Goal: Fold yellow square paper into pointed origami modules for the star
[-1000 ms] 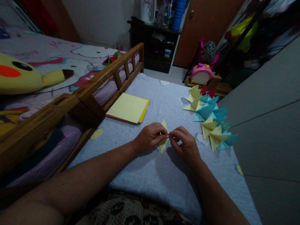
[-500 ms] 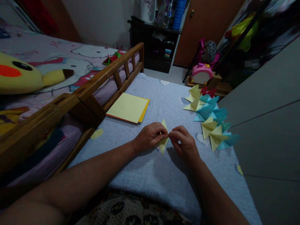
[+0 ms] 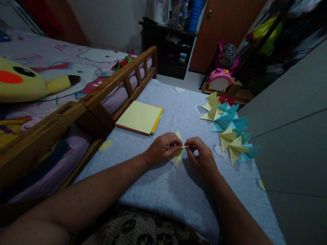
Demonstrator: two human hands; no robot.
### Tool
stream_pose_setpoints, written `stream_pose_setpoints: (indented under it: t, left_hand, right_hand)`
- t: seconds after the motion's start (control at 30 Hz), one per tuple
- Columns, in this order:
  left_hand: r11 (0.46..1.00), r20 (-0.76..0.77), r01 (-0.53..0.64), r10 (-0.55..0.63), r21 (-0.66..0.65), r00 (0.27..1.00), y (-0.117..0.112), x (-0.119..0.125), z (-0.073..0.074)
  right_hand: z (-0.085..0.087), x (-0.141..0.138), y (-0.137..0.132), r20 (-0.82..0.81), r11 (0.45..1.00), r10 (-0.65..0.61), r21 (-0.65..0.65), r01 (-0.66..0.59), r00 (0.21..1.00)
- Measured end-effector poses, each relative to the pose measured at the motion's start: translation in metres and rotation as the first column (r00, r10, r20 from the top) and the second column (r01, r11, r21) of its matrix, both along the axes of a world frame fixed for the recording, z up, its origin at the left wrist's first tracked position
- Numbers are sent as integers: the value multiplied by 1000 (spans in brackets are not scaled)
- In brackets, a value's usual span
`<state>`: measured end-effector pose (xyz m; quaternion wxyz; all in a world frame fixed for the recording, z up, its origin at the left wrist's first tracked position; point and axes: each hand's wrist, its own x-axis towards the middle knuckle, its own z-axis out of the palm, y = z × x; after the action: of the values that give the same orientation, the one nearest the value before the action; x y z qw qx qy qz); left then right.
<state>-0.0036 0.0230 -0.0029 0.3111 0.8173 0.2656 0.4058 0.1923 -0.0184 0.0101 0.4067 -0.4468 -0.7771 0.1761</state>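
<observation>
A small folded piece of yellow origami paper (image 3: pixel 177 160), pointed at its top and bottom, is held over the bedsheet. My left hand (image 3: pixel 165 147) pinches it from the left between thumb and fingers, covering its middle. From the other side, my right hand (image 3: pixel 200 154) has thumb and forefinger pinched at a small pale tip on the paper's right edge. Right of my hands stand finished-looking folded paper pieces, yellow (image 3: pixel 236 149) and blue (image 3: pixel 224 121), in an overlapping group. A stack of square paper (image 3: pixel 139 117), pale yellow on top, lies to the upper left.
A wooden bed rail (image 3: pixel 120 76) runs along the left, with a yellow plush toy (image 3: pixel 22 80) on the bed beyond it. Red folded paper (image 3: pixel 231 99) sits behind the yellow and blue pieces. At right rises a pale panel (image 3: pixel 293 136); a pink toy case (image 3: pixel 220 81) stands past the far edge.
My right fingertips have shifted slightly right, and a small pale tip now shows between the two hands. My left hand keeps its pinch on the yellow paper.
</observation>
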Motion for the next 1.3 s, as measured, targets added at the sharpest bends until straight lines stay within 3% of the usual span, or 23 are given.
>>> stream_pose_setpoints:
  t: [0.43,0.77,1.3]
  left_hand:
    - [999,8,-1,1,41,1000,0,1,0]
    - [999,-42,11,-9,53,999,-2,0,1]
    - [998,-52,-4,7,57,999,-2,0,1]
  right_hand:
    - [3,-2,0,34,997,43,67,-45,999]
    - [3,-2,-1,-16,997,71,-26,-72,997]
    - [3,-3,0,-39,996,-27,-88,23,999]
